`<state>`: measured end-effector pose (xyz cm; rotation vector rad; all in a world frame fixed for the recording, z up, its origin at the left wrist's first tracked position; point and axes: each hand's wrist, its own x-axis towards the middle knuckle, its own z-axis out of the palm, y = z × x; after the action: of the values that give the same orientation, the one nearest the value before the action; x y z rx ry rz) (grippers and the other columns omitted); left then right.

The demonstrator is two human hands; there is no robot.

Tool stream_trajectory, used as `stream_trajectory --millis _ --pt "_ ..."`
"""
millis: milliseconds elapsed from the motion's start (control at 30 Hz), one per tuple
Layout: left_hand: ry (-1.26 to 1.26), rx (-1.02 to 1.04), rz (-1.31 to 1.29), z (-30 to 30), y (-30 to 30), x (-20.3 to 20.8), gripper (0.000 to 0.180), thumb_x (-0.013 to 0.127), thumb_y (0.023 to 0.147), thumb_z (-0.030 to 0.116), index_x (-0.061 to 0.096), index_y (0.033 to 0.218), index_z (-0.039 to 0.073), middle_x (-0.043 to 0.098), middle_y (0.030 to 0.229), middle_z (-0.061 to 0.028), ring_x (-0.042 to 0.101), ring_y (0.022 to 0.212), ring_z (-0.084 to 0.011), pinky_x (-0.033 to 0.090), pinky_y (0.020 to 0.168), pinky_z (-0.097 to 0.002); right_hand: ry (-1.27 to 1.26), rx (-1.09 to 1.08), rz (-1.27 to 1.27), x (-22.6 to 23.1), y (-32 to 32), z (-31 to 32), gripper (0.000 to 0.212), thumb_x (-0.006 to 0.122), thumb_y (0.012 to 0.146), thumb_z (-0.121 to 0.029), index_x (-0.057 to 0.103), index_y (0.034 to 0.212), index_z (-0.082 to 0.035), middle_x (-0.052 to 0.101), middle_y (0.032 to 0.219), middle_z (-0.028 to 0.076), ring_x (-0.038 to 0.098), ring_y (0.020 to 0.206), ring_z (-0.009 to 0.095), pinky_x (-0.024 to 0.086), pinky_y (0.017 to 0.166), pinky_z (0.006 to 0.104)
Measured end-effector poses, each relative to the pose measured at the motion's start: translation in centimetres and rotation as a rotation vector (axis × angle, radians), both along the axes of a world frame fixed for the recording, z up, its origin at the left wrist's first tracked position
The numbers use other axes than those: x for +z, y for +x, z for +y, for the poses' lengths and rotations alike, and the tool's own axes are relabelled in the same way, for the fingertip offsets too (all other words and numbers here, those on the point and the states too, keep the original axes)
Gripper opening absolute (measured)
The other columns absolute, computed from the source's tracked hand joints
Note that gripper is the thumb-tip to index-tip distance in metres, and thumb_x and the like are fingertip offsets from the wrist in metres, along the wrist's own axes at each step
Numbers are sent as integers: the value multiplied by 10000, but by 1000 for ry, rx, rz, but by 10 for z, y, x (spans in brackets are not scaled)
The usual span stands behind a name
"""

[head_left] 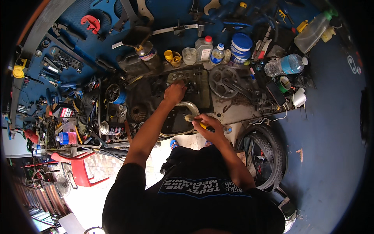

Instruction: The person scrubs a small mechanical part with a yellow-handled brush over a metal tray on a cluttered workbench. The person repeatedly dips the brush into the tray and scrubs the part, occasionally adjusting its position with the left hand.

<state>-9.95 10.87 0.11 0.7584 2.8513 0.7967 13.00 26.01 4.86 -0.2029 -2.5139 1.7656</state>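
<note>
My right hand (210,128) is closed around a brush (201,124) with a yellow and black handle. The brush's pale bristles (188,117) are over a round basin (191,106) with a dark inside, at the bench's front edge. Farther off, my left hand (175,93) reaches over a dark tray (205,82) with small metal parts (191,86) on it. Its fingers look curled down among those parts, and what they pinch, if anything, is hidden. A crankset with a chainring (223,81) lies just right of the tray.
A cassette (138,113) and a spray can (111,128) are at the left. Bottles, including a grey one (204,48), and a blue tub (241,46) line the back. A phone (275,93) lies at the right, above bicycle tyres (269,156). Tools hang behind.
</note>
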Motion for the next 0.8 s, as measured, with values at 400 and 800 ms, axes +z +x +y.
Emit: stream_trajectory --millis 400,800 --pt "70 44 -83 -70 9 35 162 743 1000 165 796 1143 110 789 1123 -180 769 1014 -425 611 888 -541 20 5 46 -1 -4 5 215 817 1029 -220 748 1147 -53 812 941 92 774 873 124 576 801 297" --pt "-269 -460 231 -145 113 5 440 776 941 191 744 1372 109 718 1406 -128 682 1312 -325 540 1122 -466 8 87 125 2 -16 -9 230 815 1034 -202 740 1163 -28 802 921 101 760 845 118 568 769 291"
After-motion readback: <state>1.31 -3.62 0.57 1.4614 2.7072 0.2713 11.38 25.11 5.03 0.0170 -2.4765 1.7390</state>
